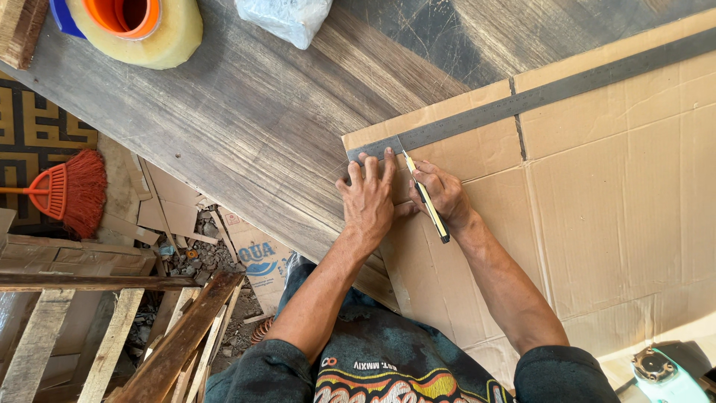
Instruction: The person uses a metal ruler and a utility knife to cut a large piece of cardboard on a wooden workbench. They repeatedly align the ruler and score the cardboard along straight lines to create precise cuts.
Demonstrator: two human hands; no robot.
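A flat sheet of brown cardboard (pixel 611 194) lies on a dark wooden table (pixel 253 127). A long grey metal ruler (pixel 537 93) runs across the cardboard near its far edge. My left hand (pixel 367 200) presses flat on the ruler's near end, at the cardboard's corner. My right hand (pixel 441 192) grips a yellow and black utility knife (pixel 427 203), whose tip touches the cardboard beside the ruler's edge.
A big roll of clear tape with an orange core (pixel 138 26) and a plastic bag (pixel 283 19) sit at the table's far side. Below left lie a red broom (pixel 71 190), cardboard scraps, rubble and wooden planks (pixel 179 336). A teal power tool (pixel 664 377) is at bottom right.
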